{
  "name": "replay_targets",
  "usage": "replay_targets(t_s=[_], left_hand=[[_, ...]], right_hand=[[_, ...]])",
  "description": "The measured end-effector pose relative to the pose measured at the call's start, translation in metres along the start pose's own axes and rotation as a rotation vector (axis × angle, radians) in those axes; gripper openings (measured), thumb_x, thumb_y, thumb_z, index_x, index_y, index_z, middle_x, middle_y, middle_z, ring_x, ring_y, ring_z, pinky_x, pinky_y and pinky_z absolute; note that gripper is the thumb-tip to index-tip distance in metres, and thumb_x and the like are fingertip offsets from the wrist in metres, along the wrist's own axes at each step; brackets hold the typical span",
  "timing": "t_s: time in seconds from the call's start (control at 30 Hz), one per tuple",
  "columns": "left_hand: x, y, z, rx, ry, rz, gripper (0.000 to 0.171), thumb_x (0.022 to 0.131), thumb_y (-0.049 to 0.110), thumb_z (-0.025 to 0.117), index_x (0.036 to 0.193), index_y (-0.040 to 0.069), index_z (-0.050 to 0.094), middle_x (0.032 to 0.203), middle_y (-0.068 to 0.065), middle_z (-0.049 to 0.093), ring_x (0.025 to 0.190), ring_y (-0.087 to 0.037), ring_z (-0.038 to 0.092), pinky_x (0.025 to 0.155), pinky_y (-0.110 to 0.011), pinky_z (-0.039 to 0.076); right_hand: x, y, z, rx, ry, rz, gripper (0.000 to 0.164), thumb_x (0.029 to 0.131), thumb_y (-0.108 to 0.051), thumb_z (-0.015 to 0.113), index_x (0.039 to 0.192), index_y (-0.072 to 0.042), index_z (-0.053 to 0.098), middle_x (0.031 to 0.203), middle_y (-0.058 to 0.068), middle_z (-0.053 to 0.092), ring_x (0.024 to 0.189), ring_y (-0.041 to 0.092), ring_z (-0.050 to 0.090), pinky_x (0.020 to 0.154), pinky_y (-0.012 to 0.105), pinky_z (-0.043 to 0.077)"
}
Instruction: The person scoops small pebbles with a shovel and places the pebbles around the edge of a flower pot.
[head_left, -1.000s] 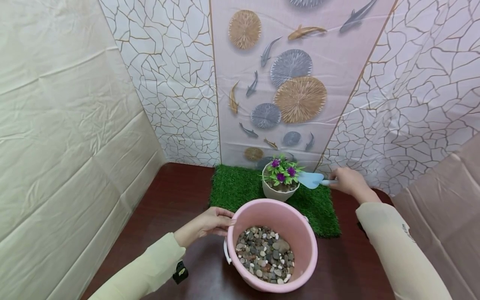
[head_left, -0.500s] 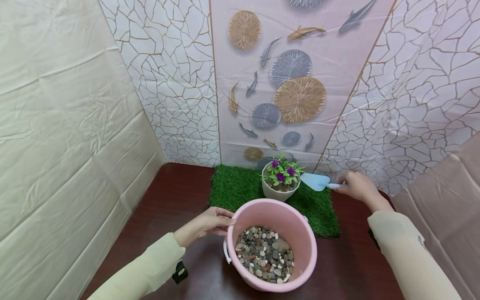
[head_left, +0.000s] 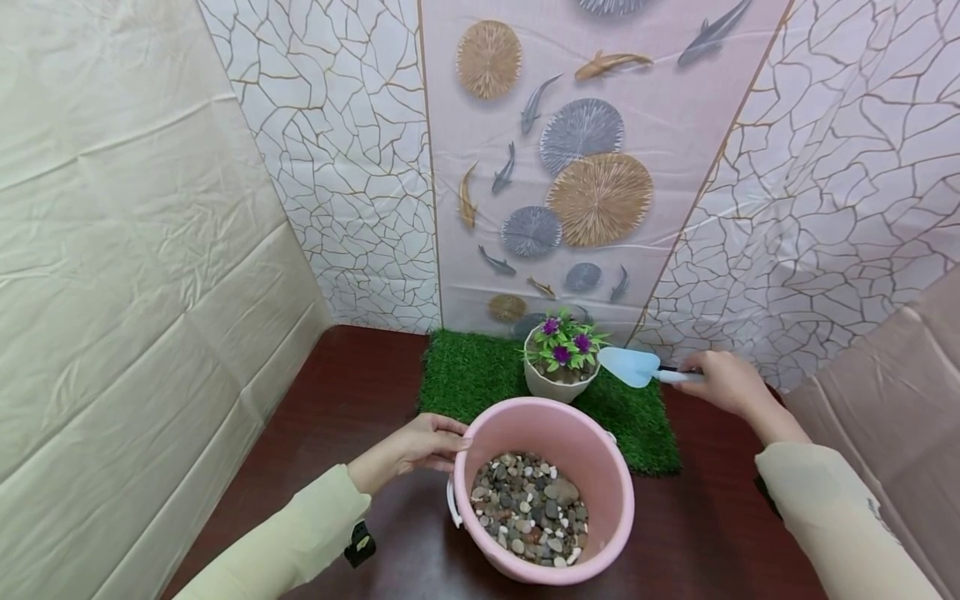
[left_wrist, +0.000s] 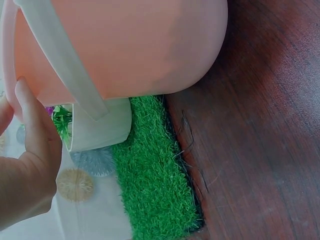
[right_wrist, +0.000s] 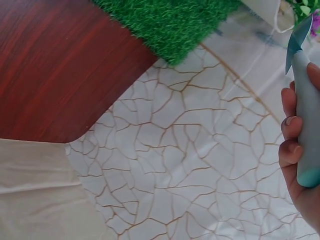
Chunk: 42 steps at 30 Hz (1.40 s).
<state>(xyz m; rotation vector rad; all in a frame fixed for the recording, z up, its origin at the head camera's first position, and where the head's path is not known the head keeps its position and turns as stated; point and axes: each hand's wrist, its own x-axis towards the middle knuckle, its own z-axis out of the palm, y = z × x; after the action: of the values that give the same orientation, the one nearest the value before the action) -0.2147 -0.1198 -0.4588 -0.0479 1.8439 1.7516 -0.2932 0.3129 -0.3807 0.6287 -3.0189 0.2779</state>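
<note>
A pink bucket (head_left: pixel 607 467) holding several pebbles (head_left: pixel 528 508) stands on the dark wooden table. My left hand (head_left: pixel 420 446) grips its left rim (left_wrist: pixel 7 75), thumb on the outside. Behind it a white pot with purple flowers (head_left: pixel 562 354) sits on a green grass mat (head_left: pixel 465 371). My right hand (head_left: pixel 723 382) holds a light blue trowel (head_left: pixel 633 365) by its handle (right_wrist: pixel 306 125), fingers curled round it. The trowel blade hovers just right of the pot, above the mat.
Patterned fabric walls close in the table at the back (head_left: pixel 570 167) and both sides. Bare dark table (head_left: pixel 352 392) lies left of the mat and in front of the bucket. The bucket's white handle (left_wrist: pixel 65 65) hangs down its side.
My right hand has drawn the trowel back to the right, away from the flower pot, and lifted it slightly. The left hand and bucket have not moved.
</note>
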Motion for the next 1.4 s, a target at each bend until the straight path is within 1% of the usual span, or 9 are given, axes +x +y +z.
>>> replay_targets(t_s=[0.1,0.2,0.37,0.6,0.77,1.07,1.23,1.33,1.4], left_hand=[[0.0,0.0,0.0,0.001,0.007,-0.001,0.043,0.088,0.008,0.062,0.127,-0.009,0.052,0.116,-0.027,0.062,0.071,-0.01,0.066,0.067,-0.027,0.06],[0.0,0.0,-0.001,0.005,0.013,-0.003,0.043,0.088,0.008,0.062,0.127,-0.009,0.052,0.116,-0.026,0.063,0.074,-0.012,0.067,0.067,-0.027,0.06],[0.0,0.0,0.0,0.003,0.015,0.001,0.043,0.088,0.008,0.062,0.126,-0.009,0.053,0.116,-0.026,0.063,0.08,-0.015,0.069,0.068,-0.027,0.06],[0.0,0.0,0.0,0.004,0.013,0.007,0.042,0.088,0.008,0.062,0.125,-0.01,0.053,0.115,-0.027,0.063,0.071,-0.01,0.065,0.064,-0.025,0.059],[-0.001,0.0,0.0,0.004,0.005,0.01,0.043,0.088,0.007,0.062,0.126,-0.01,0.052,0.114,-0.026,0.064,0.07,-0.009,0.065,0.063,-0.023,0.059],[0.0,0.0,0.001,-0.006,0.007,0.008,0.043,0.087,0.007,0.063,0.126,-0.01,0.053,0.109,-0.023,0.067,0.07,-0.009,0.065,0.064,-0.024,0.059],[0.0,0.0,0.001,-0.009,0.007,0.009,0.043,0.087,0.007,0.063,0.125,-0.01,0.053,0.108,-0.022,0.067,0.07,-0.01,0.065,0.064,-0.025,0.06],[0.0,0.0,0.001,-0.005,-0.002,0.017,0.043,0.088,0.007,0.062,0.126,-0.01,0.052,0.108,-0.021,0.068,0.07,-0.01,0.065,0.066,-0.025,0.06],[0.0,0.0,0.0,-0.006,-0.01,0.021,0.044,0.088,0.007,0.062,0.126,-0.011,0.051,0.108,-0.021,0.068,0.069,-0.01,0.065,0.066,-0.026,0.06]], right_hand=[[-0.001,-0.008,-0.002,0.006,0.012,-0.019,0.02,0.081,-0.019,0.071,0.091,-0.001,0.071,0.078,0.01,0.07,0.057,0.015,0.053,0.051,0.032,0.043],[-0.001,-0.019,-0.005,0.018,0.012,-0.038,0.017,0.081,-0.018,0.071,0.09,-0.003,0.072,0.074,0.005,0.069,0.053,0.01,0.045,0.05,0.027,0.036],[-0.001,-0.036,-0.007,0.02,0.003,-0.06,0.016,0.082,-0.018,0.071,0.09,-0.005,0.072,0.073,0.002,0.068,0.052,0.009,0.044,0.049,0.025,0.036],[-0.002,-0.052,-0.008,0.005,0.01,-0.103,0.016,0.081,-0.018,0.072,0.091,-0.005,0.073,0.072,0.0,0.067,0.051,0.007,0.044,0.047,0.024,0.036],[-0.004,-0.061,-0.008,0.003,0.018,-0.136,0.016,0.081,-0.018,0.072,0.091,-0.006,0.073,0.069,-0.002,0.065,0.053,0.005,0.045,0.048,0.024,0.038],[-0.008,-0.085,-0.006,0.017,-0.006,-0.237,0.015,0.081,-0.019,0.073,0.091,-0.008,0.073,0.069,-0.006,0.065,0.049,0.0,0.039,0.046,0.019,0.034],[-0.011,-0.098,-0.003,0.01,-0.025,-0.296,0.015,0.079,-0.02,0.075,0.089,-0.009,0.074,0.074,-0.005,0.068,0.054,-0.002,0.046,0.047,0.018,0.038],[-0.014,-0.104,-0.002,0.004,-0.02,-0.338,0.013,0.078,-0.019,0.075,0.088,-0.011,0.074,0.078,-0.004,0.07,0.059,-0.001,0.054,0.049,0.018,0.042],[-0.015,-0.107,0.0,0.001,-0.015,-0.367,0.011,0.078,-0.018,0.076,0.087,-0.012,0.074,0.078,-0.005,0.07,0.061,0.0,0.055,0.05,0.018,0.043]])
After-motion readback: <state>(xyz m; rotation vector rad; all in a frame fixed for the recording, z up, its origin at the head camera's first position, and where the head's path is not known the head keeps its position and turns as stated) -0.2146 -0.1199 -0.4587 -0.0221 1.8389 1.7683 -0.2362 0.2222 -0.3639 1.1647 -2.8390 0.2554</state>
